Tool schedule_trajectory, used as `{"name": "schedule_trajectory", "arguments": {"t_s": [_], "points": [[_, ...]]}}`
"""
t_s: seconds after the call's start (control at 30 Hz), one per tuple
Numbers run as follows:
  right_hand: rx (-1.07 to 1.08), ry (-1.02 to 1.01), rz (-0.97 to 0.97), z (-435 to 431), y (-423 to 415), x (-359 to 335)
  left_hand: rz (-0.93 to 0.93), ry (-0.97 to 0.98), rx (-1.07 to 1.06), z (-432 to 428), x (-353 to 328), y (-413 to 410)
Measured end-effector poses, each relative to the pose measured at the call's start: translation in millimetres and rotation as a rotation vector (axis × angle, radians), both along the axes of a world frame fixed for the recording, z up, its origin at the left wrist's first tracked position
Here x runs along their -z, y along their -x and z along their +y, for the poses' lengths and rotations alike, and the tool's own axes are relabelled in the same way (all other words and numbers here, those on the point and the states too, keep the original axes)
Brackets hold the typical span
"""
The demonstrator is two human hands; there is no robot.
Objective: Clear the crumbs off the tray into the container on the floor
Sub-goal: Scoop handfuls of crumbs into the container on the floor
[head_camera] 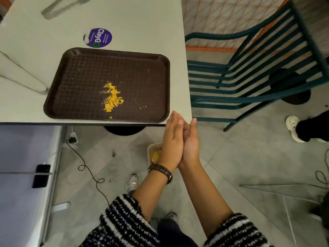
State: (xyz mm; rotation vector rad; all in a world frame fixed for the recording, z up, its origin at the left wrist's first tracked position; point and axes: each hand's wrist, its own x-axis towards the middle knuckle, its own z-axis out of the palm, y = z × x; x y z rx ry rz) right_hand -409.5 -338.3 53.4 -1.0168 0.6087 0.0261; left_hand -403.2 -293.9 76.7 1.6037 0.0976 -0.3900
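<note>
In the middle of the frame, the left hand point(173, 139) and right hand point(192, 142) are pressing flat against each other, palm to palm, with fingers straight and pointing up toward the table point(133, 24) corner; neither is gripping anything, though a small yellow speck is showing near the left fingertips. A watch point(162, 171) is sitting on the left wrist. The tray point(146, 77) is lying flat on the table in the centre left of the frame, close to the table's lower edge, and its lower right corner is sitting just beside the fingertips. Yellow crumbs point(112, 98) are lying in a loose heap near the tray's middle, with a few strays scattering toward its lower right. The container point(154, 150) is standing on the floor below the table edge, partly hiding behind the left hand, with yellow bits showing inside it. A purple sticker point(98, 37) is sitting on the table just above the tray. A green chair point(249, 77) is standing in the upper right, and a black cable point(89, 170) is trailing across the floor at lower left.
</note>
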Motion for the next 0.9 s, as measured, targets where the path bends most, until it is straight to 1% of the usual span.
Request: {"name": "schedule_trajectory", "arguments": {"t_s": [0.07, 0.2, 0.33, 0.5, 0.57, 0.67, 0.73, 0.83, 0.87, 0.9], "points": [[0.008, -0.007, 0.017, -8, 18, 14, 0.066, 0.01, 0.011, -8, 18, 14], [0.059, 0.012, 0.124, -14, 40, 64, 0.084, -0.053, 0.02, -13, 77, 33], [0.047, -0.042, 0.23, -11, 50, 138, 0.278, -0.044, -0.002, -13, 154, 41], [0.044, -0.011, 0.31, -2, 26, 244, 0.368, -0.058, -0.018, -5, 259, 17], [0.056, -0.026, 0.365, 2, 10, 286, 0.469, -0.051, -0.059, -2, 300, 3], [0.055, -0.054, 0.482, 3, -10, 341, 0.667, 0.023, -0.142, 5, 358, -16], [0.004, -0.074, 0.498, -2, -16, 374, 0.723, 0.044, -0.173, 11, 386, -29], [-0.025, -0.058, 0.538, -8, -19, 396, 0.752, 0.102, -0.212, 17, 405, -45], [-0.046, -0.052, 0.539, -7, -20, 399, 0.759, 0.118, -0.235, 19, 402, -48], [-0.075, -0.031, 0.535, -5, -21, 394, 0.772, 0.137, -0.267, 16, 416, -47]]}}
